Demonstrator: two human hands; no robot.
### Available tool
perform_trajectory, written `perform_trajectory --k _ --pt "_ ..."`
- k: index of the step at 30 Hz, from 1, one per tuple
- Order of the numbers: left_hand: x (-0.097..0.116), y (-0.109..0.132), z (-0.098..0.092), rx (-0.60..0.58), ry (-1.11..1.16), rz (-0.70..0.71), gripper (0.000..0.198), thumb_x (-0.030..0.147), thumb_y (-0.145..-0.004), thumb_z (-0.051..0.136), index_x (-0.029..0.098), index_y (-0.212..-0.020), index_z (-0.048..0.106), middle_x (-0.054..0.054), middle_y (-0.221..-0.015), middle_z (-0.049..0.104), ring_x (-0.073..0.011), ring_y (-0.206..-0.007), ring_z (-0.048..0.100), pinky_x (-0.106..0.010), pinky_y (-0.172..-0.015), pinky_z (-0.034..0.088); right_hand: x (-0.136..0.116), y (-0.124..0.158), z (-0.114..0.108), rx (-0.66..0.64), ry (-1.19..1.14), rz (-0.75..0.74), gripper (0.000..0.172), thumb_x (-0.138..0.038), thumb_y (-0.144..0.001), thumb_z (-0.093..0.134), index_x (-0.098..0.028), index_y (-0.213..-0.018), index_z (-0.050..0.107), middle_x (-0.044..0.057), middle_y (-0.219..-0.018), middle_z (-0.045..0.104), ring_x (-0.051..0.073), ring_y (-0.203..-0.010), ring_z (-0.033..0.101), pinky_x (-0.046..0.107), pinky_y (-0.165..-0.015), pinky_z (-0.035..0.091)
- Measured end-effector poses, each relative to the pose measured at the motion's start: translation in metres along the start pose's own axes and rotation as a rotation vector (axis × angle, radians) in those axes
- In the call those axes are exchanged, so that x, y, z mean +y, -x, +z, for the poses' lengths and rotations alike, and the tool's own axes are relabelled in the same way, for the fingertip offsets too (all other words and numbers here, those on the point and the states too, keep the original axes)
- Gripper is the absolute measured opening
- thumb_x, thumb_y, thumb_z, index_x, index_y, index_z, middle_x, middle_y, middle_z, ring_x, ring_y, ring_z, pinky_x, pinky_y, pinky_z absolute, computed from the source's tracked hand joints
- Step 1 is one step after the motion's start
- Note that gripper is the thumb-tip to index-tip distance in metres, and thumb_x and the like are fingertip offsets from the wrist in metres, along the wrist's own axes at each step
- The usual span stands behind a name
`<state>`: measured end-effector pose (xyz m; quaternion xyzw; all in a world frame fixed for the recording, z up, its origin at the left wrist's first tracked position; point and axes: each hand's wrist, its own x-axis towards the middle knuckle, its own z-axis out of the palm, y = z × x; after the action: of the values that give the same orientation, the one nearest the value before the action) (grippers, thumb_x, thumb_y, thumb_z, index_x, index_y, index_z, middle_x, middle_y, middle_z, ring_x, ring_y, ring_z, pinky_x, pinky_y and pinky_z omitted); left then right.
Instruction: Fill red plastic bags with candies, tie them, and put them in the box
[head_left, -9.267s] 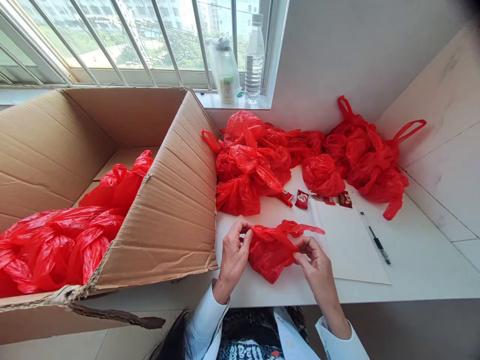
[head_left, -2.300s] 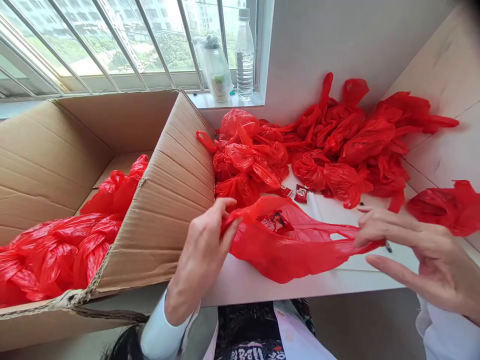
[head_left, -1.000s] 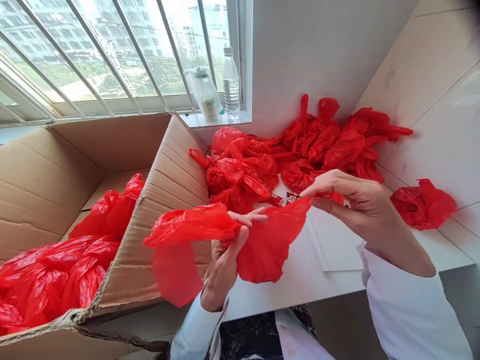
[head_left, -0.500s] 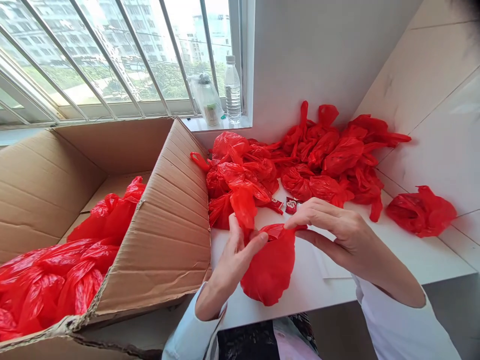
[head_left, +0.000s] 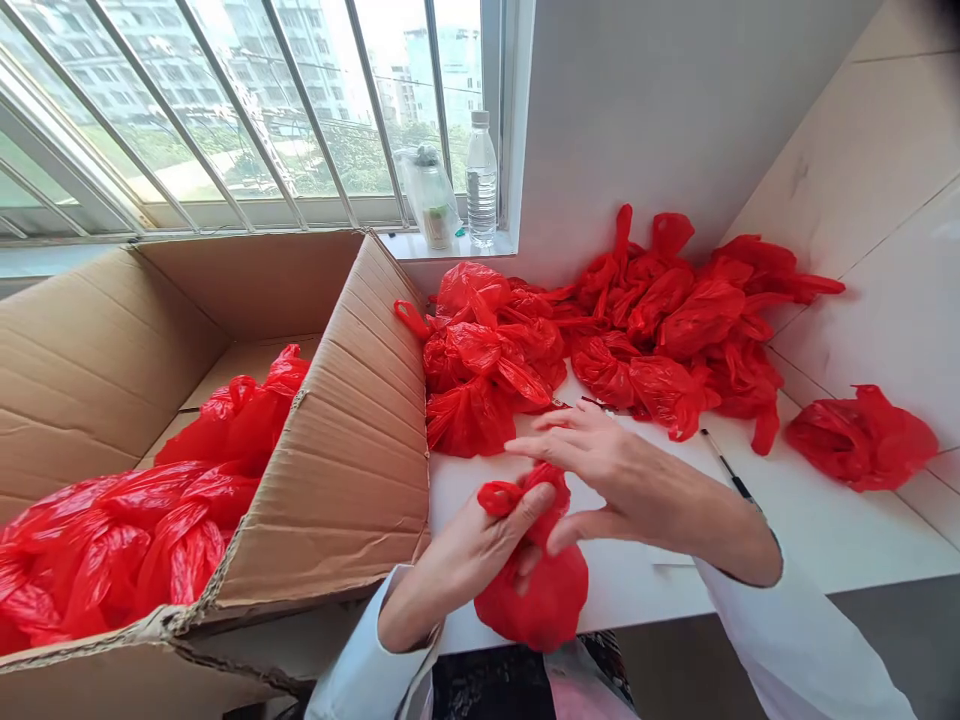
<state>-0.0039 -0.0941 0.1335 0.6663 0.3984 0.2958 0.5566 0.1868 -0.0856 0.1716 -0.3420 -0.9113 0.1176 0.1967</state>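
A filled red plastic bag (head_left: 541, 600) hangs at the table's front edge, its neck gathered. My left hand (head_left: 480, 545) is closed around that neck, with a loop of the bag standing up above the thumb. Just to the right, my right hand (head_left: 600, 475) is held over the bag's top, fingers stretched and apart from the thumb. Whether its thumb touches the plastic I cannot tell. What the bag contains is hidden.
An open cardboard box (head_left: 337, 440) with red bags (head_left: 127, 530) inside stands left. More red bags (head_left: 675, 320) are heaped along the wall, and one (head_left: 862, 440) lies far right near a black pen (head_left: 727, 468). A water bottle (head_left: 481, 185) stands on the windowsill.
My left hand has gathered the bag's neck into its grip. My right hand has let go of the bag's edge and opened above it. The bag has come slightly lower.
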Motion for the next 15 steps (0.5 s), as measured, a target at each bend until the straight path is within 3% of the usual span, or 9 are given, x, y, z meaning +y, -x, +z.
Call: perform_trajectory --k 2,3,5,8,11,13,15 --pt "-0.001 -0.004 -0.002 -0.165 0.205 -0.141 0.049 0.046 -0.096 0.037 0.018 -0.062 0.059 0.003 -0.049 0.052 -0.0102 -0.048 0.046 -0.024 -0.058 0.043 0.007 0.008 0.004 -0.037 -0.008 0.092 0.031 -0.042 -0.096 0.046 -0.019 -0.111 0.061 0.005 -0.094 0.068 0.018 -0.085 0.061 0.031 -0.076 0.046" --pt "-0.002 -0.006 -0.003 -0.191 0.310 -0.195 0.048 0.047 -0.096 0.038 0.016 -0.066 0.061 0.002 -0.052 0.053 -0.0095 -0.050 0.045 -0.023 -0.058 0.041 0.006 0.013 0.006 -0.023 -0.020 0.127 0.028 -0.036 -0.099 0.041 -0.019 -0.105 0.063 0.003 -0.088 0.067 0.015 -0.077 0.061 0.028 -0.069 0.044" --pt "-0.006 -0.009 -0.004 -0.152 0.494 -0.260 0.038 0.046 -0.091 0.051 0.013 -0.080 0.066 0.002 -0.058 0.054 -0.0080 -0.053 0.043 -0.021 -0.057 0.037 -0.004 0.022 0.014 0.061 -0.041 0.177 0.027 -0.031 -0.100 0.038 -0.019 -0.100 0.063 0.002 -0.083 0.065 0.013 -0.070 0.059 0.025 -0.062 0.041" --pt "-0.011 -0.008 -0.009 -0.102 0.562 -0.221 0.025 0.036 -0.079 0.069 0.014 -0.089 0.066 0.000 -0.076 0.062 -0.0078 -0.064 0.050 -0.019 -0.063 0.038 -0.023 0.034 0.025 0.108 -0.102 0.209 0.022 -0.030 -0.098 0.043 -0.018 -0.094 0.061 0.001 -0.078 0.064 0.012 -0.067 0.058 0.025 -0.061 0.041" --pt "-0.010 -0.001 -0.012 -0.202 0.375 -0.116 0.012 0.022 -0.075 0.070 0.015 -0.082 0.064 -0.001 -0.083 0.063 -0.0093 -0.070 0.052 -0.019 -0.065 0.040 -0.025 0.042 0.032 0.062 -0.345 0.183 0.021 -0.041 -0.090 0.058 -0.020 -0.090 0.062 0.001 -0.082 0.067 0.015 -0.075 0.060 0.025 -0.068 0.044" --pt "-0.008 0.005 -0.011 -0.250 0.085 -0.027 0.008 0.009 -0.075 0.061 0.016 -0.078 0.061 0.003 -0.073 0.060 -0.0076 -0.063 0.048 -0.018 -0.059 0.036 -0.019 0.041 0.036 0.201 -0.547 0.216 0.023 -0.044 -0.090 0.057 -0.022 -0.091 0.063 0.002 -0.095 0.068 0.015 -0.087 0.062 0.025 -0.079 0.046" --pt "-0.007 0.011 -0.008 -0.225 -0.254 0.098 0.023 -0.003 -0.069 0.050 0.017 -0.077 0.057 0.005 -0.069 0.057 -0.0068 -0.057 0.043 -0.019 -0.055 0.032 -0.012 0.032 0.043 0.332 -0.687 0.278 0.022 -0.037 -0.097 0.047 -0.022 -0.097 0.063 0.003 -0.105 0.067 0.014 -0.095 0.061 0.024 -0.086 0.045"
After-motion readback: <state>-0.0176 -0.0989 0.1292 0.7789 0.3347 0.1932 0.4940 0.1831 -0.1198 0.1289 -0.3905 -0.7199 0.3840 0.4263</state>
